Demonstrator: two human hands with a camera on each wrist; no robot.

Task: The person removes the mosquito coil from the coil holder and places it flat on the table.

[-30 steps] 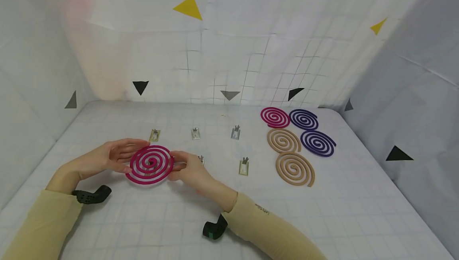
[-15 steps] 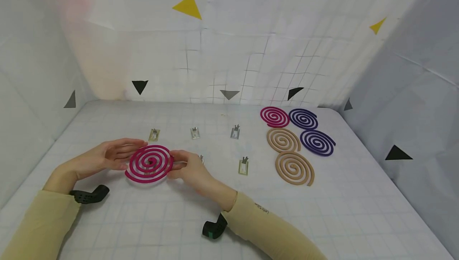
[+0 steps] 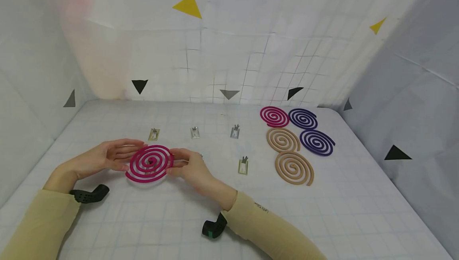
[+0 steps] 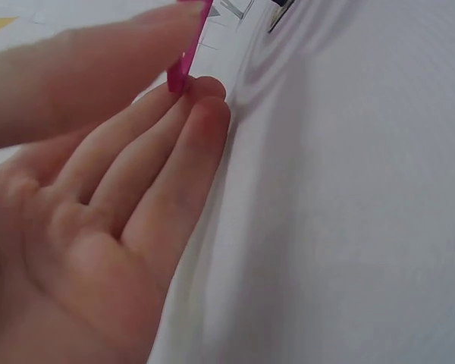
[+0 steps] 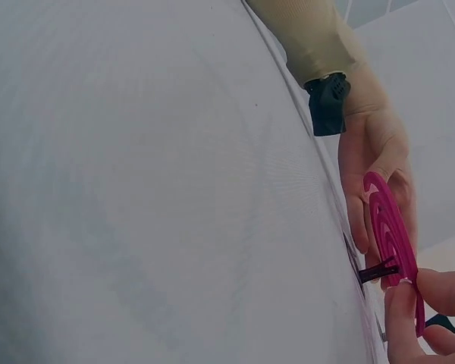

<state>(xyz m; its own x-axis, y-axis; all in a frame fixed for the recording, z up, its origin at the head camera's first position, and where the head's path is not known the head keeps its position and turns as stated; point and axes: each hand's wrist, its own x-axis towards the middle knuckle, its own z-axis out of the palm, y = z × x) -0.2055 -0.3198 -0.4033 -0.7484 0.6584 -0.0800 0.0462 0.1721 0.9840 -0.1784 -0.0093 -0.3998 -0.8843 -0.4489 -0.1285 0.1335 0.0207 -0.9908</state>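
Note:
A magenta mosquito coil (image 3: 151, 160) sits tilted between my two hands, left of the middle of the table. In the right wrist view a dark prong of a small metal coil stand (image 5: 378, 271) meets the coil's middle from below. My right hand (image 3: 195, 174) pinches the coil's right edge between thumb and fingers. Around the opposite edge is my left hand (image 3: 98, 160), fingers nearly straight, with its thumb and fingertips close against the rim; how firmly they touch cannot be told. The coil hides most of that stand.
More small metal stands lie about: a gold one (image 3: 153, 134), silver ones (image 3: 195, 133) (image 3: 234, 132) and another gold one (image 3: 243, 166). At right lie another magenta coil (image 3: 274, 116), two dark blue coils (image 3: 317, 142) and two tan coils (image 3: 294, 167).
My left thumb has drawn back slightly from the coil's left rim. The right hand keeps its pinch, and the coil stays nearly in place.

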